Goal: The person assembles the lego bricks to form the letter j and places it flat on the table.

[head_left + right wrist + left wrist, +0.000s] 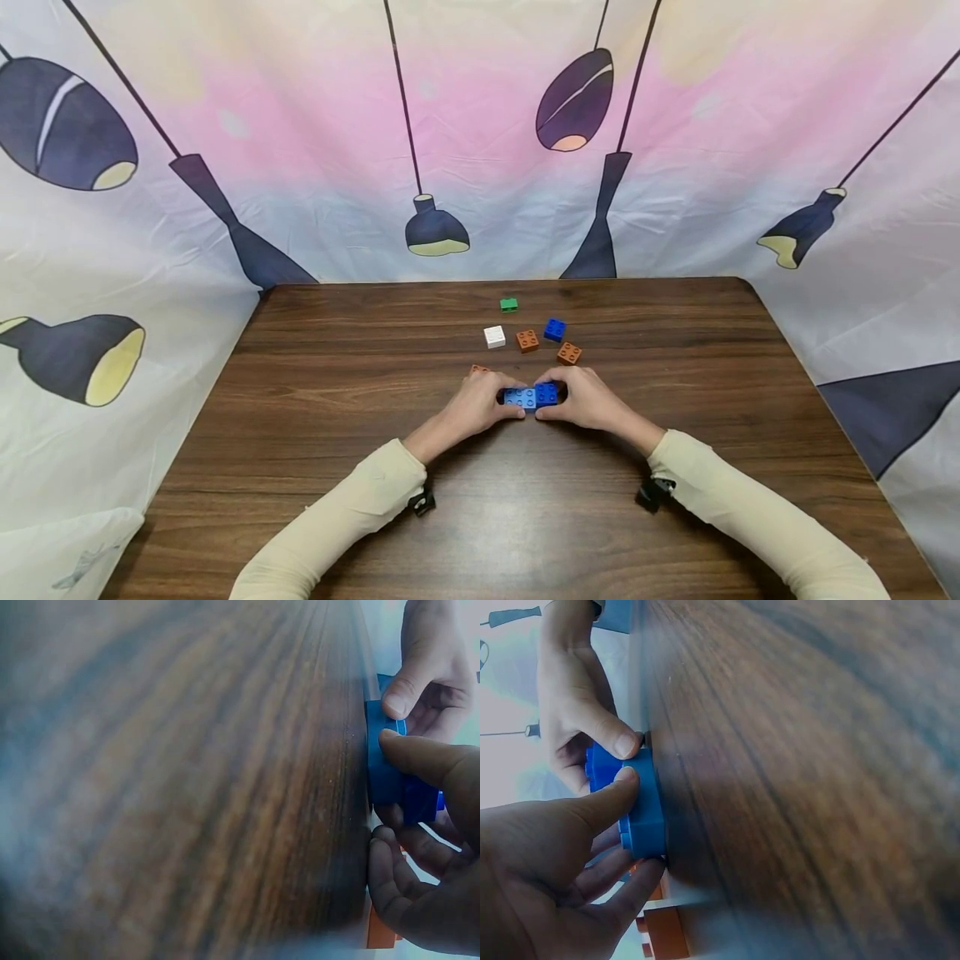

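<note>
Both hands meet over the table. My left hand (480, 402) pinches a light blue toy building brick (517, 398) between thumb and fingers. My right hand (588, 398) pinches a dark blue brick (546, 393) at its right end. The right wrist view has the dark blue brick (420, 801) sitting higher than the light blue brick (384, 757), overlapping its end. In the left wrist view the light blue brick (646, 810) stands close to the tabletop, with both thumbs along its near side. The fingers hide the far sides.
Beyond the hands lie a white brick (494, 337), two orange-brown bricks (527, 341), another dark blue brick (555, 330) and a green brick (509, 305). One more orange-brown brick (480, 368) is partly hidden behind the left hand. A printed cloth (487, 167) hangs behind the wooden table (480, 533).
</note>
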Demonstrator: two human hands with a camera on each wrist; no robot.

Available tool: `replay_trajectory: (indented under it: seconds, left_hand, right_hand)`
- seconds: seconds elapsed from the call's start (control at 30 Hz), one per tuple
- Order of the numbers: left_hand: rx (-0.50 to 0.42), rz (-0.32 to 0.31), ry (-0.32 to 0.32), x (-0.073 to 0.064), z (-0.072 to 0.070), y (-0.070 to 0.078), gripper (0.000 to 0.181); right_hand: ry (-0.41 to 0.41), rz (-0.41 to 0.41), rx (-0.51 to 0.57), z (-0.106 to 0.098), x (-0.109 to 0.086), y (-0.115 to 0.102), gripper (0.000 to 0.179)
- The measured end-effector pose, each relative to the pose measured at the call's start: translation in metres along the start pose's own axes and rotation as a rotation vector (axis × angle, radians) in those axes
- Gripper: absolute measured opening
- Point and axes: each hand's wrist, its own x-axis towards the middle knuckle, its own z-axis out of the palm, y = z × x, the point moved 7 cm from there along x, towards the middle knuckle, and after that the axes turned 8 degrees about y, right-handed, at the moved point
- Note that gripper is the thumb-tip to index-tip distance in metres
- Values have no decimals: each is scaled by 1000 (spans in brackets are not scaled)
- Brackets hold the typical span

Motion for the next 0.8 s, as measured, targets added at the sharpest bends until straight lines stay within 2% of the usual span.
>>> replay_trajectory:
  seconds: [0.13, 0.23, 0.47, 0.8]
  left_hand:
    - [-15, 8, 15, -4, -10, 0, 43]
    - [-35, 39, 42, -6, -23, -1, 42]
    - [-4, 89, 56, -12, -47, -16, 48]
    - [68, 82, 6, -8, -52, -37, 56]
  right_hand:
    - [-2, 16, -1, 1, 1, 1, 39]
    - [-1, 30, -1, 0, 0, 0, 39]
    - [-9, 57, -14, -1, 0, 0, 39]
    - [-5, 61, -29, 0, 1, 1, 38]
